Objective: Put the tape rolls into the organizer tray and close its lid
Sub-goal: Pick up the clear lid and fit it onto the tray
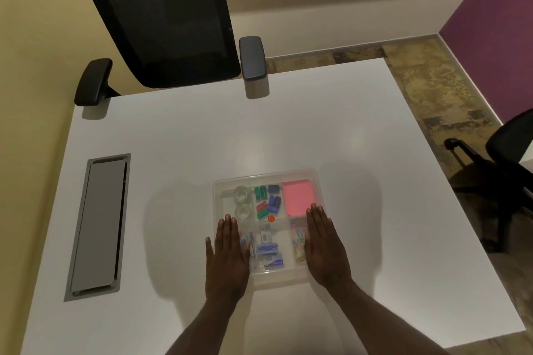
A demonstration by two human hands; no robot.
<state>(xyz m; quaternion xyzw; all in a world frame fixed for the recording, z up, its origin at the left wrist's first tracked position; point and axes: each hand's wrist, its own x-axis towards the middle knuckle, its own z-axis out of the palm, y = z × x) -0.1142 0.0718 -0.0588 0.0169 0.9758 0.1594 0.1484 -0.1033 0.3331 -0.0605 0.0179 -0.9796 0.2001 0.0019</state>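
The clear plastic organizer tray [300, 174] sits on the white table in front of me, with its transparent lid lying flat over it. Two clear tape rolls [242, 194] [243, 211] lie in the far left compartment, seen through the lid. My left hand [227, 253] rests flat, palm down, on the lid's left side. My right hand [324, 248] lies flat on the lid's right side. Both hands hold nothing, fingers straight.
Other compartments hold green and blue clips [268, 200], a pink pad [298, 200], a blue stapler [268, 251] and paper clips. A grey cable hatch [99, 225] is set in the table at left. A black office chair [173, 17] stands beyond the far edge; another chair [507, 153] at right.
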